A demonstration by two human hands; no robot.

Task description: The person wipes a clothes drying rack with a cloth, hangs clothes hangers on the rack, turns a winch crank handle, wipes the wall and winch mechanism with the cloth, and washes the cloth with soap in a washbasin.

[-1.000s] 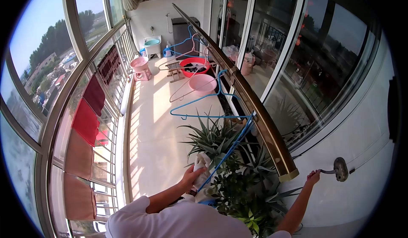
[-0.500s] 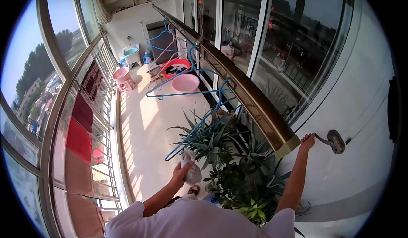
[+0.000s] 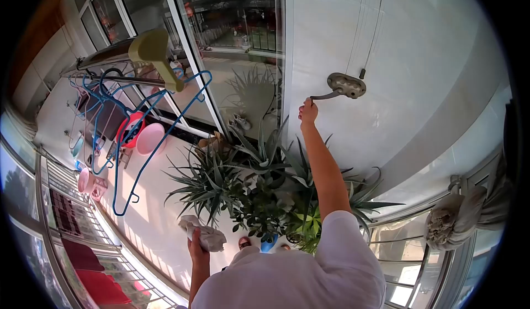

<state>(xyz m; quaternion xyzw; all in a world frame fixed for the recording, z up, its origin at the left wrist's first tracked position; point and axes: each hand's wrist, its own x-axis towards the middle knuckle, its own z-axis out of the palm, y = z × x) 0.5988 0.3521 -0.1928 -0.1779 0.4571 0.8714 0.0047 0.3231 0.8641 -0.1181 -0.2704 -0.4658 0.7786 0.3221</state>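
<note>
- Right hand (image 3: pixel 308 112) closed around the end of a curved grey metal crank handle (image 3: pixel 326 96), which joins a knobbly metal housing (image 3: pixel 346 86) on the white wall, far right of centre.
- Left hand (image 3: pixel 197 245) curled around a crumpled greyish-white cloth (image 3: pixel 210 238), near side, left of centre, above the pale floor.
- Blue hangers (image 3: pixel 127 111) hang from the drying rail, far left.
- Spiky green plants (image 3: pixel 207 182) stand between the left hand and the wall.
- Round pink plastic tub (image 3: pixel 150 139) on the floor, left, just beside a red one.
</note>
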